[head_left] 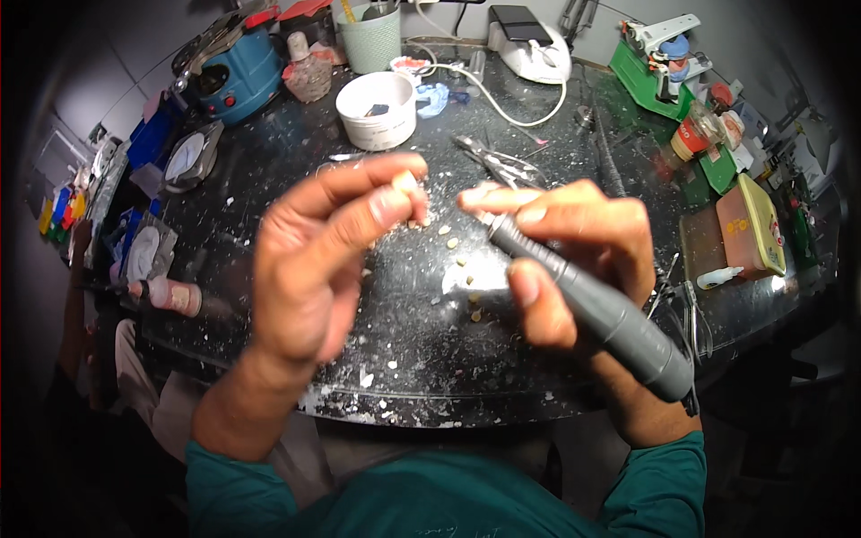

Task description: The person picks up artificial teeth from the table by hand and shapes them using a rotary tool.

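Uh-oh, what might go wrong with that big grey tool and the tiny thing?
The tiny pale piece might slip, since the left hand pinches it with just the fingertips.

The grey tool, held in the right hand, points toward the left hand, so a slip could perhaps nick a finger.

If the piece fell, it might get lost among the pale bits on the speckled black table.
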A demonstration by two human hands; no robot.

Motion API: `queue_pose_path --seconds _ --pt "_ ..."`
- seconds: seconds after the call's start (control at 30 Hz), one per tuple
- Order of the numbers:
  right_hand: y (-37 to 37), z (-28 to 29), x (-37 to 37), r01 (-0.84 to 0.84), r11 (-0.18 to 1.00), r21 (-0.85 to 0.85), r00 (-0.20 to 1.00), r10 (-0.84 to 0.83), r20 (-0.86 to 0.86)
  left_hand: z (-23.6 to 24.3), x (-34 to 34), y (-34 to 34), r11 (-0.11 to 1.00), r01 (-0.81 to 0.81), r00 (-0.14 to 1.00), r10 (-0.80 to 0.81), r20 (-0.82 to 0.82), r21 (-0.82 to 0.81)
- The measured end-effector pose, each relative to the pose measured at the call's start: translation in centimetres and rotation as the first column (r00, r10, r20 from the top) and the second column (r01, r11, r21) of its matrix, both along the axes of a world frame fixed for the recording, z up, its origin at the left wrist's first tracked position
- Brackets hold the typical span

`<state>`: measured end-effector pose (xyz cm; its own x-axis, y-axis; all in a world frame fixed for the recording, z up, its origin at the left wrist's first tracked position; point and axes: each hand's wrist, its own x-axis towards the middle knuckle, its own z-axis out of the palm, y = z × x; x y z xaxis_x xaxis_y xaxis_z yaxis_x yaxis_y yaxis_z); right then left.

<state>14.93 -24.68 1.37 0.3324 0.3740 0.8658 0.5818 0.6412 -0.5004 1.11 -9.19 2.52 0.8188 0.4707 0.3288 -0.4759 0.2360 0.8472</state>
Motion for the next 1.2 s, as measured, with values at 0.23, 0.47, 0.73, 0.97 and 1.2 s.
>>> queue_pose_path --seconds 0.23,0.47,0.73,0.97,1.2 --pt "0.2 -0.4 2.9 0.219 0.964 -0.149 0.974 -0.225 -0.025 3.2 -2.6 5.4 0.657 0.268 0.749 0.318 -0.581 0.705" --pt "0.0 -0.2 3.1 0.273 0.948 -0.163 0.962 -0.264 0.074 1.3 -1.8 5.2 0.542 0.505 0.599 0.341 -0.725 0.672" --pt "0.1 -0.5 3.3 0.256 0.954 -0.159 0.966 -0.248 0.065 2.2 -2.0 4.6 0.607 0.478 0.659 0.231 -0.716 0.635" --pt "0.2 -0.5 3.3 0.258 0.951 -0.172 0.966 -0.248 0.079 2.0 -1.6 4.3 0.783 0.445 0.709 -0.012 -0.705 0.435" --pt "0.1 -0.3 3.0 0.272 0.942 -0.195 0.962 -0.259 0.092 0.9 -1.1 5.8 0.800 0.474 0.634 -0.020 -0.773 0.368"
